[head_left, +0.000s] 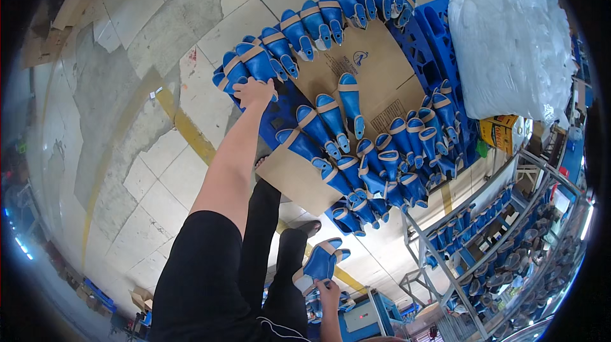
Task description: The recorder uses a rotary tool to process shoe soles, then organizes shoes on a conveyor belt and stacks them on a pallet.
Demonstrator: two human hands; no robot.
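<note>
My left arm stretches forward to the near left end of a row of blue shoe lasts with tan straps [313, 22]. My left hand [256, 92] is closed around a blue shoe last [257, 62] there; its fingers partly hide what they grip. Low in the view, near my body, my right hand [328, 293] holds a pair of strapped blue shoe lasts [320, 260] by the pale end, tilted upward. More strapped lasts [314, 124] lie across the middle and right of the blue pallet [415, 44], on cardboard [402, 78].
A loose cardboard flap [294, 179] juts from the pallet's near side. Beyond the pallet's right edge sit a plastic-wrapped white bundle [515, 46] and a yellow box [498, 133]. A metal rack [472, 265] loaded with lasts stands at lower right. Yellow tape [191, 132] marks the tiled floor.
</note>
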